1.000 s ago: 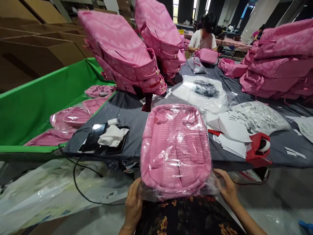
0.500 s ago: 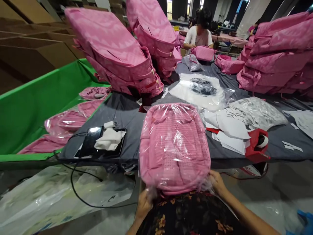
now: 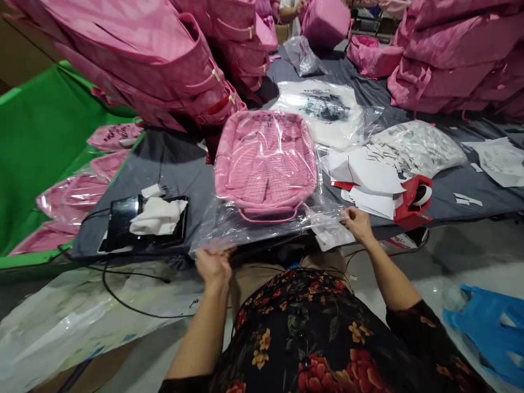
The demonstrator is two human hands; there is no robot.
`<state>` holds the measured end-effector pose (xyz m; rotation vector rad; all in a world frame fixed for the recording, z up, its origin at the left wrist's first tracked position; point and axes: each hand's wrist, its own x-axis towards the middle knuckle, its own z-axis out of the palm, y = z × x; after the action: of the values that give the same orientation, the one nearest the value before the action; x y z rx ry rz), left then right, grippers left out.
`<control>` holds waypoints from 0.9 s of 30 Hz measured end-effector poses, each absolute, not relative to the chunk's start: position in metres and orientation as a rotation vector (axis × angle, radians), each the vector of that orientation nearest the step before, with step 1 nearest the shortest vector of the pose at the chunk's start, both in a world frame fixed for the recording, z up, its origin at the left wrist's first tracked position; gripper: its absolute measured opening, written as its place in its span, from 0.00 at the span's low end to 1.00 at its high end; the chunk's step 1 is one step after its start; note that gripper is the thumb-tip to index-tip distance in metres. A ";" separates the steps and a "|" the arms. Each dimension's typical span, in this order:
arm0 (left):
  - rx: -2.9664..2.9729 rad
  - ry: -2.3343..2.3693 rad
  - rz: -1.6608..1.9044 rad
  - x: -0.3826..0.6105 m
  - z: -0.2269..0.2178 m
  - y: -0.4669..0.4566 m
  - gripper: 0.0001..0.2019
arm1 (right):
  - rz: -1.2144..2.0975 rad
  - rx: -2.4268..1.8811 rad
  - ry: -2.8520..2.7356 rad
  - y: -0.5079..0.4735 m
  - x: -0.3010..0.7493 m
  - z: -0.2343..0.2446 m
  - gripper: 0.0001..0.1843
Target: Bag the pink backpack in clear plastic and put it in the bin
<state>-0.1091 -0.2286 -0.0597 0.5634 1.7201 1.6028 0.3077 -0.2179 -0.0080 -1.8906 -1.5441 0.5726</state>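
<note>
We pinch the crinkly clear bag flat, left hand and right hand clamped on its corners; quilted pink backpack inside.

Both arms extend forward from the bottom of the view, bare from the elbow down, with floral-print sleeves covering the upper arms.

Left hand: held low and near the body, back of the hand toward the camera, wrist roughly straight with the forearm. Fingers curled inward and pinched closed on the near left edge of a clear plastic bag.

Right hand: reached further forward than the left, forearm angled inward from the lower right. Back of the hand up, fingers bent and closed on the near right edge of the same bag.

The hands are well apart, each at one corner of the bag's open end.
</note>
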 end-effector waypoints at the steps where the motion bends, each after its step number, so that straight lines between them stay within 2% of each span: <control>1: 0.579 1.584 1.450 -0.089 -0.065 -0.240 0.21 | 0.597 -1.942 -1.555 -0.231 0.302 -0.012 0.22; 3: 0.714 1.336 1.203 -0.043 -0.069 -0.252 0.26 | 0.541 -1.995 -1.586 -0.250 0.286 -0.017 0.25; 7: 1.053 1.121 0.948 0.030 -0.067 -0.232 0.22 | 0.324 -1.985 -1.642 -0.255 0.259 -0.019 0.25; 10: 1.172 1.166 0.843 0.057 -0.068 -0.212 0.20 | 0.407 -2.051 -1.660 -0.253 0.253 -0.016 0.24; 13: 1.271 1.275 0.854 0.066 -0.067 -0.210 0.12 | 0.266 -2.046 -1.663 -0.270 0.249 -0.007 0.24; 17: 1.195 1.241 0.794 0.066 -0.054 -0.227 0.23 | 0.170 -1.831 -1.825 -0.297 0.226 -0.001 0.23; 21: 1.287 1.245 0.826 0.061 -0.036 -0.238 0.22 | 0.415 -1.801 -1.817 -0.288 0.206 -0.018 0.38; 23: 1.379 1.271 0.830 0.055 -0.032 -0.236 0.19 | 0.654 -1.754 -1.742 -0.279 0.208 -0.027 0.37; 27: 1.300 1.194 0.831 0.042 -0.039 -0.224 0.12 | 1.107 -1.580 -1.553 -0.271 0.226 -0.030 0.26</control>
<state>0.0419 -0.2236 -0.0388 1.2998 1.1943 0.8310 0.2256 -0.2710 -0.0302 -1.5802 -1.5525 1.1067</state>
